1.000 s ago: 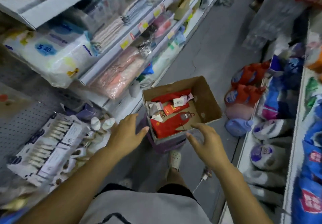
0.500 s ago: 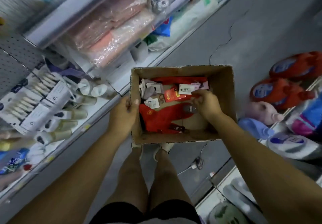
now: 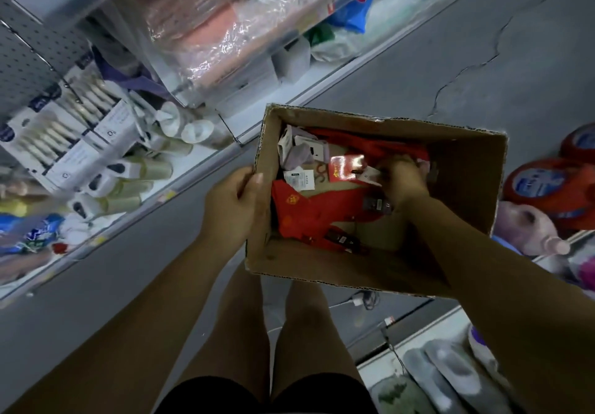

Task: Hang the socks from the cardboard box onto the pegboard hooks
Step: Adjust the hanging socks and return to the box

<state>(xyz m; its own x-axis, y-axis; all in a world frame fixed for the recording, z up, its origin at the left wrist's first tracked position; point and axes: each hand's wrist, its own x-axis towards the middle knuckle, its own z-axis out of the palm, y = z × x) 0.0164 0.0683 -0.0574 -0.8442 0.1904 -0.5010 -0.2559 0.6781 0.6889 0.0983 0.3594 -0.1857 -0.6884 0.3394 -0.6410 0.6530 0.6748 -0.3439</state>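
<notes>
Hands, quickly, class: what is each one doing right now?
Left hand: grips the cardboard box by its left wall.
Right hand: inside the box, fingers curled on tagged red socks.

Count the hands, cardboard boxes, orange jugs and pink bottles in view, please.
Hands: 2 (left hand, right hand gripping socks)
Cardboard box: 1
Orange jugs: 2
Pink bottle: 1
Total: 6
</notes>
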